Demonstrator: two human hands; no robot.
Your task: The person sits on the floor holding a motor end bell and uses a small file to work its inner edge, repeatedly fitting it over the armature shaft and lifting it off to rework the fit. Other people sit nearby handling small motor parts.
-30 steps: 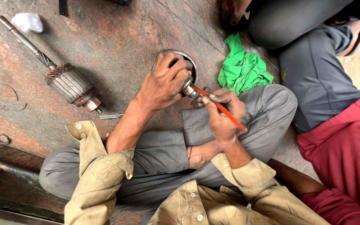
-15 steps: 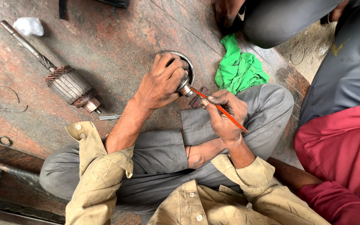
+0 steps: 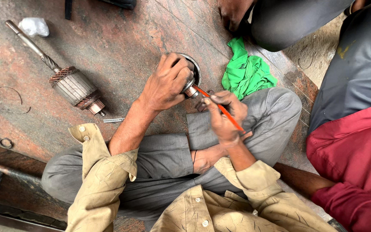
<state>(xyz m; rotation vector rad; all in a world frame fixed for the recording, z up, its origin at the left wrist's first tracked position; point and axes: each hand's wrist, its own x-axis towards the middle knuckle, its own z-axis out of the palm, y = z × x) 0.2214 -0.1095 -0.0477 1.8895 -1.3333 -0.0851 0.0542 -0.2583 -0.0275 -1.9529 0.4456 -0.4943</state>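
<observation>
Round metal housing (image 3: 192, 75) on the floor by our knee | left hand (image 3: 166, 83) clamped over it | right hand (image 3: 224, 114) pinching orange-handled tool (image 3: 220, 107), tip at its hub | next, we judge: steady, careful prying.

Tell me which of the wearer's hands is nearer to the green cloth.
Right. The right hand, holding a red pencil-like tool, sits just below the green cloth. The left hand grips the round metal part farther to the cloth's left.
</observation>
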